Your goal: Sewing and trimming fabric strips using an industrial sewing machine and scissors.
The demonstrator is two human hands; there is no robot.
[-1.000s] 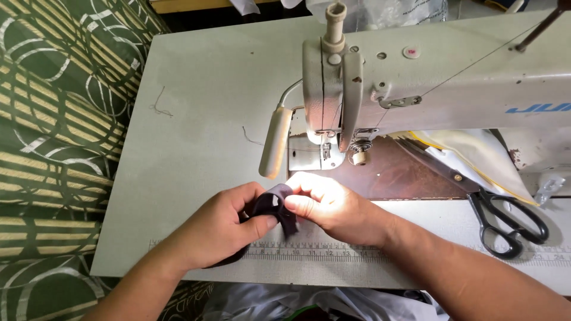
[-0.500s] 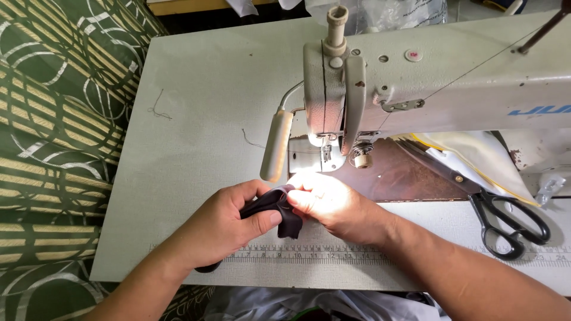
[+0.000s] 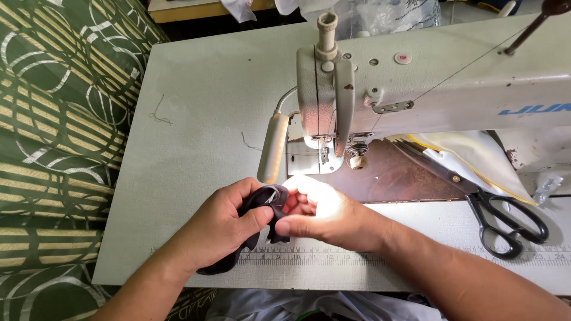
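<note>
Both hands are staying closed on the dark cloth point(image 3: 266, 215), left hand point(image 3: 223, 229) gripping at nine o'clock, right hand point(image 3: 321, 215) pinching, now bunching it tighter above the tabletop point(image 3: 196, 119).

Pale grey sewing table point(image 3: 202, 113) and its load

On it stand 1 off-white sewing machine point(image 3: 416, 77) and black scissors point(image 3: 505, 220) at the right; a ruler strip point(image 3: 416, 257) (printed, flat) runs along the near edge, with loose threads point(image 3: 159, 112) at the left.
</note>
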